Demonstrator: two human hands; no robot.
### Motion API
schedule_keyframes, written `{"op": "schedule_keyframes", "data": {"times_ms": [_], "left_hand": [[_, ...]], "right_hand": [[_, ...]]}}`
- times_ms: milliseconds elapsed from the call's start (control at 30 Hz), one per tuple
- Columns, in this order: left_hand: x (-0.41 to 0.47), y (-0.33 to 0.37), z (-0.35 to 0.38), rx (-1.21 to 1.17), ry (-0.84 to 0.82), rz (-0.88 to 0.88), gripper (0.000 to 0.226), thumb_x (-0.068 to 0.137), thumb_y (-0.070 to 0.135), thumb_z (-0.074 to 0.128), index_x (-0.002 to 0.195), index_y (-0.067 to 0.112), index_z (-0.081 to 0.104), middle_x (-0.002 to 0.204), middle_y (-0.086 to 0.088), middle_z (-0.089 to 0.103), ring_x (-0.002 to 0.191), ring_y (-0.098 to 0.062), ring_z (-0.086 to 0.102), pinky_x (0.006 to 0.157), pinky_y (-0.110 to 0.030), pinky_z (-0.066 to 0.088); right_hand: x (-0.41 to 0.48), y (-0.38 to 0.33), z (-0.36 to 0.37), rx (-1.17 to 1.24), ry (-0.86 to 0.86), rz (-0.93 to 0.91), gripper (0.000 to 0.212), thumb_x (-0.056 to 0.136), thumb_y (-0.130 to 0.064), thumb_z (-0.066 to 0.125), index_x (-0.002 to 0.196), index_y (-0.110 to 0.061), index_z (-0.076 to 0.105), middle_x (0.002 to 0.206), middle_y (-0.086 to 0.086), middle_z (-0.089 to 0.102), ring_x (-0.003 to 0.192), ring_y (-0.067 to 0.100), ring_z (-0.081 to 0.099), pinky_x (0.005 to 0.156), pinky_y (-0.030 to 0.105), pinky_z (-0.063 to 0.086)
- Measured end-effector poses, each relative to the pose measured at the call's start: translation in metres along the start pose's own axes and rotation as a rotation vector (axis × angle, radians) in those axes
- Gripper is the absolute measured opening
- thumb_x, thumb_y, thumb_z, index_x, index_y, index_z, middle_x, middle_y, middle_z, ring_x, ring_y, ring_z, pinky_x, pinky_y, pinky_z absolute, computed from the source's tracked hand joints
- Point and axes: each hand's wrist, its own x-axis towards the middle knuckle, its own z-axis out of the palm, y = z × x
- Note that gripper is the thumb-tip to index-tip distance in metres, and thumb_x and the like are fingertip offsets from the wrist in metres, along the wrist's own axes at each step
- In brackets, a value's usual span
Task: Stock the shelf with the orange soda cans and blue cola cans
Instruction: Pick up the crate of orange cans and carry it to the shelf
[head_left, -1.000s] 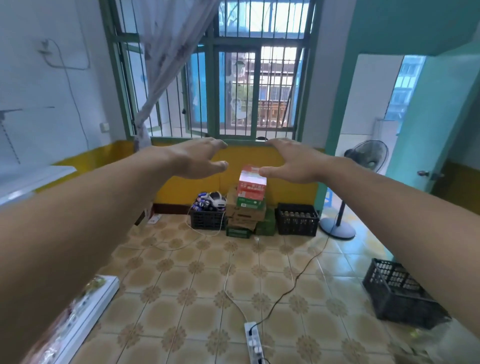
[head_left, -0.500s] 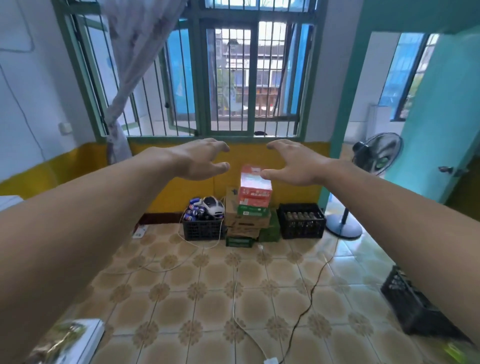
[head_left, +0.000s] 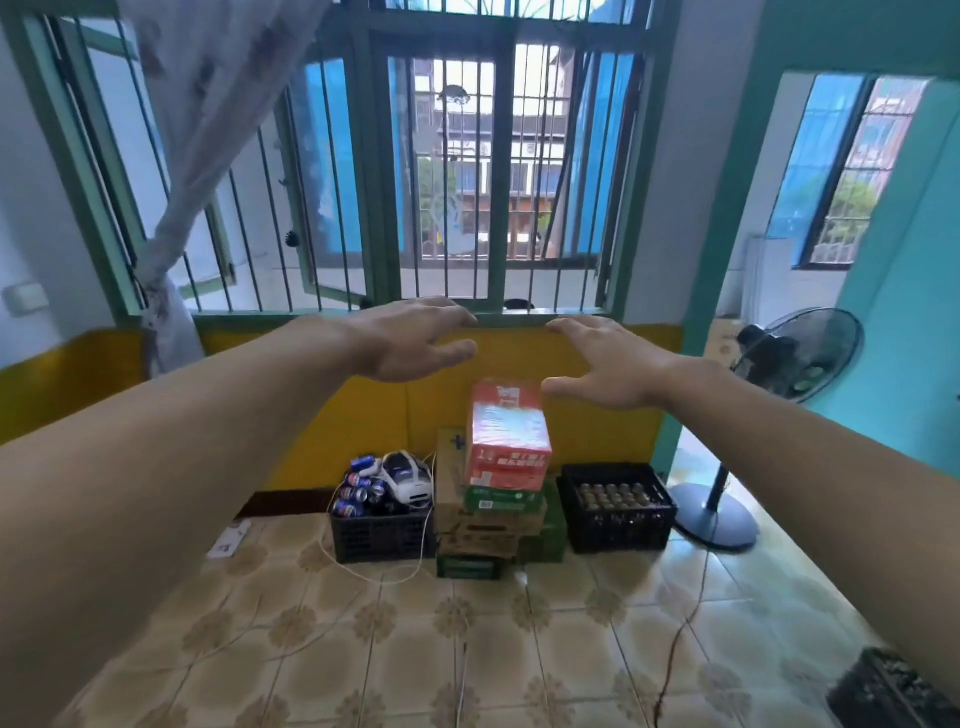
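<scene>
"Both hands are holding nothing, then?"

"Nothing. The left hand (head_left: 410, 340) and the right hand (head_left: 608, 364) are reaching forward side by side, palms down, fingers spread and loosely curved, touching no object."

"Which step are we looking at?"

"I'm judging it as the approach to fetch stock. No can is being carried, and no shelf is showing."

"Where are the cans sitting?"

"Well apart from both hands, across the tiled floor (head_left: 467, 649) against the yellow wall (head_left: 363, 415). The blue cola cans (head_left: 358, 491) are lying heaped in the left black crate (head_left: 382, 538), beside a white headset (head_left: 410, 475). Can tops (head_left: 613, 496) are standing in rows in the right black crate (head_left: 618, 530); whether those are the orange ones, I cannot tell."

"And between the crates?"

"A red shrink-wrapped carton (head_left: 506, 441) is topping a stack of cartons (head_left: 483, 530)."

"Next move?"

"Probably closing the gap, lowering the hands and curling fingers round cans."
</scene>
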Motion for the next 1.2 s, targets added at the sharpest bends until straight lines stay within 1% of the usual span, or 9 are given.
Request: {"op": "schedule_keyframes", "data": {"times_ms": [100,200,367,500,667,800,1000,1100,1200], "left_hand": [[0.059,-0.025,0.005,-0.032,0.005,0.006,0.062,0.102,0.056,0.034,0.154,0.025,0.030,0.161,0.001,0.030,0.145,-0.020,0.033,0.118,-0.040,0.029],[0.115,-0.050,0.017,0.022,0.024,0.010,0.063,0.100,0.059,0.033,0.155,0.028,0.026,0.163,0.001,0.025,0.148,-0.022,0.029,0.117,-0.042,0.028],[0.211,-0.092,0.058,0.024,0.049,0.003,0.069,0.099,0.063,0.030,0.157,0.028,0.019,0.165,0.002,0.019,0.151,-0.020,0.022,0.119,-0.045,0.027],[0.300,-0.125,0.097,-0.016,0.048,0.012,0.070,0.098,0.064,0.030,0.157,0.028,0.020,0.165,0.002,0.020,0.150,-0.020,0.023,0.119,-0.045,0.029],[0.420,-0.147,0.137,-0.108,0.010,0.026,0.068,0.097,0.064,0.033,0.157,0.033,0.020,0.166,0.005,0.019,0.152,-0.019,0.020,0.118,-0.045,0.027],[0.509,-0.124,0.158,-0.233,-0.006,0.073,0.070,0.092,0.068,0.031,0.154,0.036,0.023,0.164,0.006,0.023,0.149,-0.019,0.026,0.115,-0.045,0.032],[0.624,-0.067,0.205,-0.365,0.015,0.184,0.054,0.100,0.057,0.038,0.149,0.036,0.034,0.161,0.007,0.029,0.145,-0.016,0.032,0.111,-0.040,0.036],[0.679,-0.041,0.237,-0.380,0.004,0.194,0.053,0.100,0.056,0.037,0.148,0.034,0.036,0.159,0.007,0.033,0.144,-0.015,0.034,0.112,-0.039,0.036],[0.735,-0.014,0.266,-0.393,-0.017,0.167,0.054,0.100,0.059,0.036,0.147,0.034,0.037,0.158,0.007,0.034,0.143,-0.015,0.035,0.113,-0.041,0.037]], "right_hand": [[0.053,0.025,0.003,0.017,-0.004,-0.011,0.088,0.090,-0.060,0.062,0.159,-0.029,0.015,0.168,-0.003,0.013,0.154,0.022,0.012,0.120,0.048,0.023],[0.098,0.057,0.013,0.025,-0.010,-0.019,0.088,0.090,-0.060,0.061,0.159,-0.031,0.014,0.168,-0.006,0.013,0.154,0.019,0.012,0.120,0.047,0.023],[0.176,0.109,0.041,0.023,-0.004,-0.025,0.089,0.087,-0.065,0.060,0.158,-0.033,0.015,0.167,-0.007,0.013,0.154,0.018,0.010,0.122,0.050,0.023],[0.249,0.149,0.067,0.014,-0.012,-0.022,0.088,0.089,-0.060,0.063,0.158,-0.032,0.016,0.168,-0.007,0.012,0.154,0.017,0.008,0.123,0.048,0.019],[0.334,0.212,0.091,-0.005,-0.038,0.035,0.089,0.089,-0.059,0.063,0.158,-0.030,0.017,0.168,-0.005,0.011,0.155,0.017,0.006,0.124,0.046,0.018],[0.370,0.280,0.099,0.017,-0.032,0.114,0.086,0.090,-0.060,0.061,0.158,-0.030,0.017,0.168,-0.005,0.011,0.155,0.016,0.006,0.124,0.049,0.020],[0.403,0.395,0.100,0.006,-0.045,0.188,0.087,0.091,-0.059,0.059,0.159,-0.026,0.017,0.168,-0.003,0.012,0.154,0.016,0.009,0.123,0.048,0.022],[0.420,0.456,0.113,-0.004,-0.058,0.193,0.087,0.091,-0.060,0.059,0.159,-0.024,0.018,0.168,-0.002,0.014,0.154,0.016,0.010,0.123,0.047,0.022],[0.441,0.522,0.125,0.001,-0.071,0.190,0.088,0.090,-0.060,0.059,0.159,-0.023,0.019,0.168,-0.002,0.014,0.154,0.016,0.011,0.123,0.046,0.022]]}}
